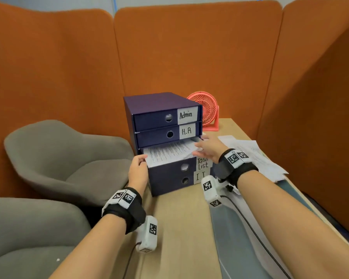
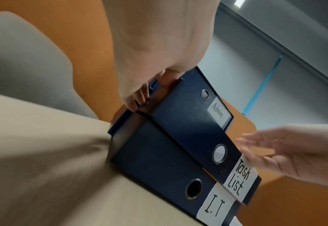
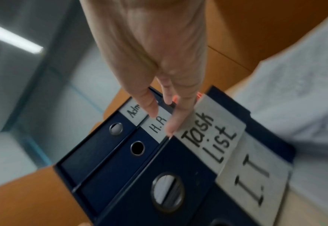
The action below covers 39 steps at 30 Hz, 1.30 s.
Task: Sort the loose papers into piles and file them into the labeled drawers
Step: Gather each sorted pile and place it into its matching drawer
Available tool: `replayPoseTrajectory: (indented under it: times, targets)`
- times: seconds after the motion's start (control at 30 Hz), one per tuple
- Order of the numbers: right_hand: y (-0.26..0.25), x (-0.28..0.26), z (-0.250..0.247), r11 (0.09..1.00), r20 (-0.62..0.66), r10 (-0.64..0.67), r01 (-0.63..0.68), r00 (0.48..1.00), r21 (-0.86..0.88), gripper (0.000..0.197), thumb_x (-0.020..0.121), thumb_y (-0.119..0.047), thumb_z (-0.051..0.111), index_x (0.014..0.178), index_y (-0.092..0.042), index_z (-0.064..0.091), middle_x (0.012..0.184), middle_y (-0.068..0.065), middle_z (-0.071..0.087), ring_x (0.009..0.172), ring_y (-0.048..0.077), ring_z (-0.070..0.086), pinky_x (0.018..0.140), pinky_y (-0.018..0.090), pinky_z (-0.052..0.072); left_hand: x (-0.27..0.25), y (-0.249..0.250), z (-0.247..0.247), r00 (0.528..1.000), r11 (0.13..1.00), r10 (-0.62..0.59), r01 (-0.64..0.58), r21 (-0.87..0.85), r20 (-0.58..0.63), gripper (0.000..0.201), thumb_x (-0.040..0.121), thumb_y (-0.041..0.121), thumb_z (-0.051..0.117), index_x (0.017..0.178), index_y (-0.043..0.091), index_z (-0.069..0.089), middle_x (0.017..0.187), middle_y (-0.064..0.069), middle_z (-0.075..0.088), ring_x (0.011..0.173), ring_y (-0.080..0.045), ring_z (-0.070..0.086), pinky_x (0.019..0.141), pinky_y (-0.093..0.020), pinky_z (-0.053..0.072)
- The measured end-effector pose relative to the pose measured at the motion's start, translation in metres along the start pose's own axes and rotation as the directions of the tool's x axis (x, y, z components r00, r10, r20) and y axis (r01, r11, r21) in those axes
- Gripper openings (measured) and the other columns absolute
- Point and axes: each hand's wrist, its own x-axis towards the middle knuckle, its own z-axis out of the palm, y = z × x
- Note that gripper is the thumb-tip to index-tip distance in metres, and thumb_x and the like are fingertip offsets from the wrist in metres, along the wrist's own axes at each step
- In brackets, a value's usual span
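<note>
My left hand curls on the open Task List drawer's left corner while my right hand, fingers straight, rests on the papers inside.

Printed papers in open Task List drawer

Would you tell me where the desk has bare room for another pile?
Bare wood lies in front of the drawer unit, between the wrists, beside the grey mat. Crowded: loose papers at right, pink fan behind.

pink fan, grey chairs, orange partitions
</note>
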Motion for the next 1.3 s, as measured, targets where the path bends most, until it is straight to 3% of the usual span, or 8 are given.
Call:
replayPoseTrajectory:
  times: [0.1, 0.2, 0.3, 0.53, 0.73, 0.93, 1.1, 1.3]
  targets:
    - [-0.005, -0.022, -0.002, 0.909, -0.198, -0.262, 0.173, 0.945, -0.378, 0.015, 0.089, -0.006, 0.055, 0.102, -0.012, 0.059, 0.106, 0.011, 0.064, 0.089, 0.027, 0.064, 0.078, 0.037, 0.057, 0.002, -0.007, 0.005, 0.995, 0.974, -0.097, 0.098, -0.204, 0.014, 0.042, 0.096, 0.007, 0.029, 0.125, 0.028, 0.051, 0.123, -0.005, 0.057, 0.098, -0.019, 0.056, 0.088, -0.037, 0.048]
    - [0.0, -0.049, 0.01, 0.859, 0.144, -0.114, 0.171, 0.983, -0.484, 0.022, 0.09, 0.003, 0.049, 0.088, -0.002, 0.069, 0.087, 0.013, 0.069, 0.073, 0.021, 0.063, 0.068, 0.03, 0.052, 0.001, -0.02, 0.009, 0.99, 0.939, -0.139, 0.133, -0.318, 0.004, 0.044, 0.093, 0.012, 0.034, 0.131, 0.031, 0.047, 0.123, -0.001, 0.06, 0.107, -0.023, 0.062, 0.097, -0.046, 0.05]
    - [0.013, -0.053, 0.022, 0.724, 0.241, -0.102, 0.238, 0.965, -0.647, 0.017, 0.089, -0.005, 0.063, 0.099, -0.001, 0.077, 0.106, 0.011, 0.074, 0.101, 0.019, 0.067, 0.09, 0.031, 0.054, -0.001, -0.026, 0.013, 0.988, 0.943, -0.155, 0.149, -0.299, 0.003, 0.044, 0.092, 0.01, 0.033, 0.126, 0.033, 0.049, 0.125, -0.002, 0.06, 0.112, -0.025, 0.06, 0.102, -0.049, 0.046]
    - [0.022, -0.05, 0.031, 0.797, 0.177, -0.113, 0.196, 0.978, -0.571, 0.03, 0.094, -0.002, 0.048, 0.111, -0.004, 0.073, 0.123, 0.01, 0.068, 0.12, 0.022, 0.058, 0.104, 0.03, 0.045, 0.003, -0.041, 0.014, 0.978, 0.964, -0.206, 0.207, -0.165, 0.026, 0.059, 0.089, 0.0, 0.037, 0.13, 0.042, 0.038, 0.142, -0.01, 0.049, 0.124, -0.031, 0.053, 0.105, -0.049, 0.043]
    - [0.018, -0.033, 0.037, 0.813, 0.134, -0.014, 0.09, 0.991, -0.575, 0.036, 0.092, -0.001, 0.048, 0.124, 0.007, 0.062, 0.129, 0.024, 0.06, 0.124, 0.037, 0.055, 0.105, 0.042, 0.046, 0.006, -0.035, 0.006, 0.969, 0.971, -0.167, 0.129, 0.203, 0.183, 0.068, 0.091, 0.009, 0.055, 0.151, 0.017, 0.023, 0.141, -0.017, 0.048, 0.124, -0.039, 0.05, 0.105, -0.048, 0.042]
    - [0.027, -0.025, 0.041, 0.857, 0.143, -0.035, 0.104, 0.989, -0.505, 0.035, 0.092, 0.0, 0.047, 0.123, 0.002, 0.064, 0.128, 0.021, 0.062, 0.118, 0.036, 0.058, 0.096, 0.039, 0.048, 0.025, -0.039, 0.014, 0.922, 0.966, -0.25, 0.215, 0.146, 0.295, 0.051, 0.092, -0.002, 0.053, 0.141, 0.006, 0.038, 0.134, -0.011, 0.054, 0.116, -0.028, 0.055, 0.1, -0.038, 0.045]
    - [0.037, -0.038, 0.041, 0.92, 0.219, -0.013, 0.097, 0.976, -0.381, 0.032, 0.091, 0.006, 0.052, 0.115, -0.006, 0.07, 0.119, 0.006, 0.065, 0.113, 0.028, 0.062, 0.096, 0.032, 0.051, 0.019, -0.042, 0.014, 0.956, 0.956, -0.29, 0.287, 0.059, 0.041, 0.042, 0.084, -0.009, 0.048, 0.124, 0.003, 0.051, 0.119, -0.022, 0.061, 0.106, -0.035, 0.06, 0.092, -0.043, 0.051]
    - [0.052, -0.067, 0.051, 0.913, 0.261, 0.009, 0.099, 0.965, -0.397, 0.023, 0.089, 0.004, 0.057, 0.105, -0.005, 0.071, 0.121, 0.01, 0.064, 0.101, 0.029, 0.067, 0.1, 0.037, 0.051, -0.008, -0.039, -0.013, 0.928, 0.931, -0.365, 0.362, 0.056, 0.071, 0.05, 0.09, -0.013, 0.041, 0.137, 0.005, 0.036, 0.122, -0.015, 0.052, 0.112, -0.032, 0.053, 0.089, -0.034, 0.044]
